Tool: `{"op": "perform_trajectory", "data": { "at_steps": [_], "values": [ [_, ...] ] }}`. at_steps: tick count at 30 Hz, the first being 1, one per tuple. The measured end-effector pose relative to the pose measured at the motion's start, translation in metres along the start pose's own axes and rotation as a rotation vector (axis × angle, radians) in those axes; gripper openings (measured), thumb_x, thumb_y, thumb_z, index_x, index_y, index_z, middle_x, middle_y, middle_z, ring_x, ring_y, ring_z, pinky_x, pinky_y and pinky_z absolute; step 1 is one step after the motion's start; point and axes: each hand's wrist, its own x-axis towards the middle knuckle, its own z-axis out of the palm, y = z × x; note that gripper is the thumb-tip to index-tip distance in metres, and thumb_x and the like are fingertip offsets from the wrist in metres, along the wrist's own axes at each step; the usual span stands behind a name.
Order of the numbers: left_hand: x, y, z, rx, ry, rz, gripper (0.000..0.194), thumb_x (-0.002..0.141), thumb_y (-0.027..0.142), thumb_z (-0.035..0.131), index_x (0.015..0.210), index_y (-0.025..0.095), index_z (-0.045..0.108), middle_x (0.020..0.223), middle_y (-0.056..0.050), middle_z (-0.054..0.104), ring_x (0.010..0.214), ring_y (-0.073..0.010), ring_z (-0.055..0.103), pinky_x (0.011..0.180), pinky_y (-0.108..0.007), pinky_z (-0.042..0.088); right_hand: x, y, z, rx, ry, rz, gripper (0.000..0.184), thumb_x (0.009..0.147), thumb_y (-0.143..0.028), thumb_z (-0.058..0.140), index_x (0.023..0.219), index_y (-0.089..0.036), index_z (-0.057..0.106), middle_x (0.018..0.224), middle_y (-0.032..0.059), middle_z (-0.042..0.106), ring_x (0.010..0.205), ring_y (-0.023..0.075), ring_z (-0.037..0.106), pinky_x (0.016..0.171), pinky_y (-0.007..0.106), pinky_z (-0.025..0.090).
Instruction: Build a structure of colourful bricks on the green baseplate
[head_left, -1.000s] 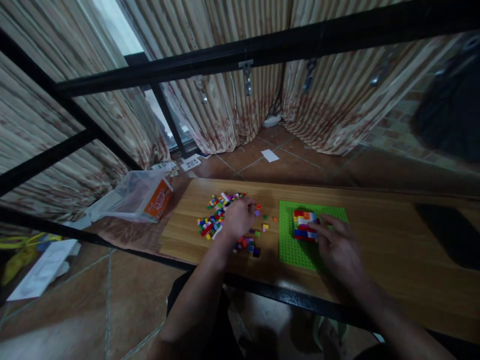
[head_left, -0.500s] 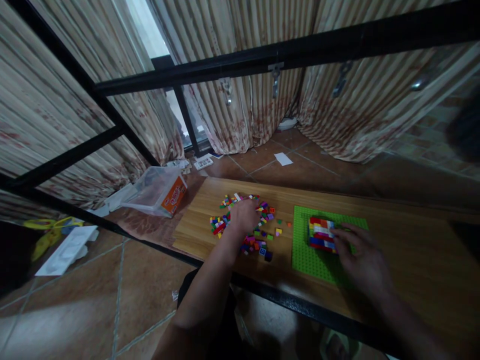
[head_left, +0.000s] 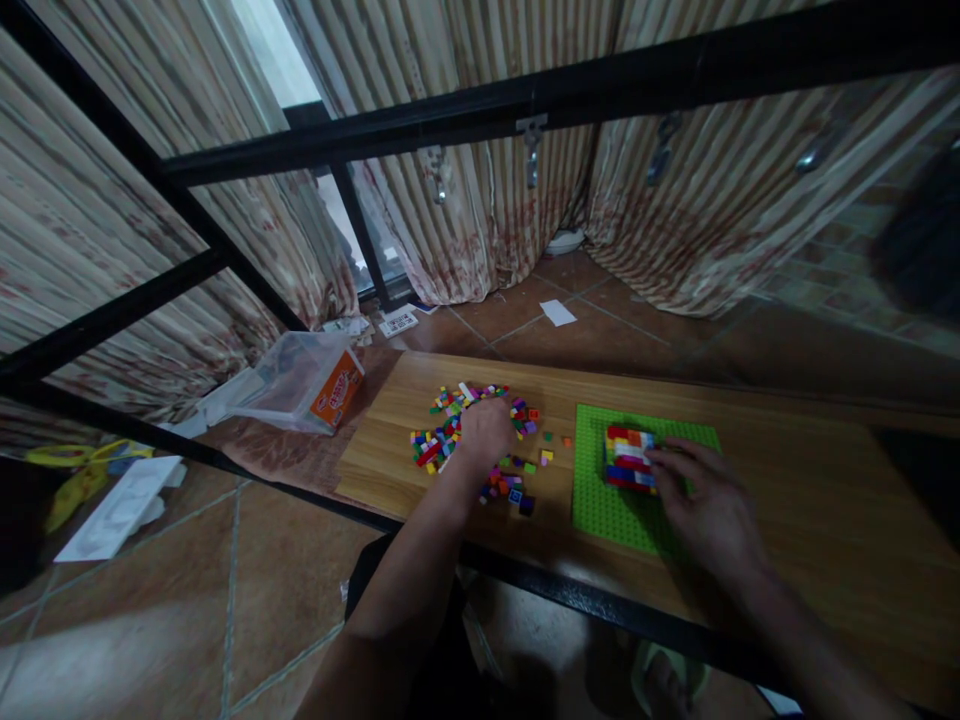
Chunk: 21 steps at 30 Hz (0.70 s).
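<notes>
My left hand (head_left: 486,432) is over a loose pile of small coloured toy bricks (head_left: 442,440), its fingers curled down among them. Whatever those fingertips grip is hidden. On the wooden bench, a green studded baseplate (head_left: 600,515) bears a small built block of stacked bricks (head_left: 628,460) in rows of red, white, blue and other colours. At the block's right side is my right hand (head_left: 705,505), with thumb and fingers closed on its edge. A few single bricks, among them a yellow one (head_left: 547,456), lie between pile and baseplate.
A clear plastic box (head_left: 289,385) with an orange label stands beyond the bench's left end. Black metal bars (head_left: 480,125) cross in front of striped curtains (head_left: 450,240). White paper (head_left: 558,313) lies on the tiled floor, and a white moulded tray (head_left: 120,510) at the left.
The whole view has shifted slightly, so things sit a little further left. Both hands keep nearly the same places, left in the pile and right at the block.
</notes>
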Motion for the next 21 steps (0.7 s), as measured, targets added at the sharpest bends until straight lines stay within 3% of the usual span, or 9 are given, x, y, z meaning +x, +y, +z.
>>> {"op": "perform_trajectory", "data": {
  "at_steps": [3, 6, 11, 15, 21],
  "values": [
    [-0.003, 0.003, -0.005, -0.027, 0.013, 0.024, 0.03, 0.08, 0.01, 0.051, 0.103, 0.014, 0.069, 0.098, -0.015, 0.072, 0.096, -0.0269, 0.068, 0.086, -0.035, 0.052, 0.001, -0.006, -0.003, 0.006, 0.042, -0.001, 0.027, 0.09, -0.037, 0.049, 0.095, -0.023, 0.071, 0.113, 0.0104, 0.065, 0.101, 0.0269, 0.061, 0.092, 0.048, 0.05],
    [-0.012, 0.016, -0.006, -0.19, 0.035, 0.149, 0.025, 0.083, 0.014, 0.052, 0.101, 0.017, 0.069, 0.095, -0.01, 0.072, 0.092, -0.0231, 0.067, 0.085, -0.032, 0.052, 0.001, -0.025, -0.009, 0.052, 0.086, -0.005, 0.022, 0.089, -0.037, 0.054, 0.096, -0.025, 0.07, 0.106, 0.0086, 0.068, 0.099, 0.0261, 0.063, 0.093, 0.047, 0.048],
    [-0.044, 0.056, 0.015, -0.643, 0.01, 0.336, 0.026, 0.083, 0.014, 0.053, 0.104, 0.019, 0.067, 0.092, -0.004, 0.07, 0.08, -0.015, 0.064, 0.077, -0.026, 0.052, -0.002, -0.058, -0.008, 0.397, -0.103, 0.169, 0.023, 0.088, -0.042, 0.058, 0.098, -0.023, 0.066, 0.093, 0.0042, 0.071, 0.082, 0.0195, 0.066, 0.074, 0.033, 0.052],
    [-0.06, 0.076, 0.033, -0.916, -0.057, 0.31, 0.02, 0.082, 0.015, 0.055, 0.098, 0.018, 0.067, 0.09, -0.004, 0.068, 0.078, -0.0137, 0.062, 0.072, -0.024, 0.051, -0.004, -0.06, -0.003, 0.503, -0.16, 0.286, 0.026, 0.085, -0.047, 0.061, 0.082, -0.021, 0.061, 0.076, 0.0012, 0.066, 0.073, 0.018, 0.063, 0.069, 0.03, 0.05],
    [-0.053, 0.074, 0.036, -1.326, -0.182, 0.195, 0.011, 0.077, 0.021, 0.067, 0.084, 0.014, 0.064, 0.08, -0.002, 0.065, 0.073, -0.0122, 0.06, 0.07, -0.024, 0.048, -0.004, -0.059, -0.006, 0.593, -0.204, 0.316, 0.027, 0.087, -0.046, 0.058, 0.08, -0.02, 0.063, 0.073, 0.0011, 0.063, 0.072, 0.0161, 0.058, 0.066, 0.027, 0.046]
  ]
}}
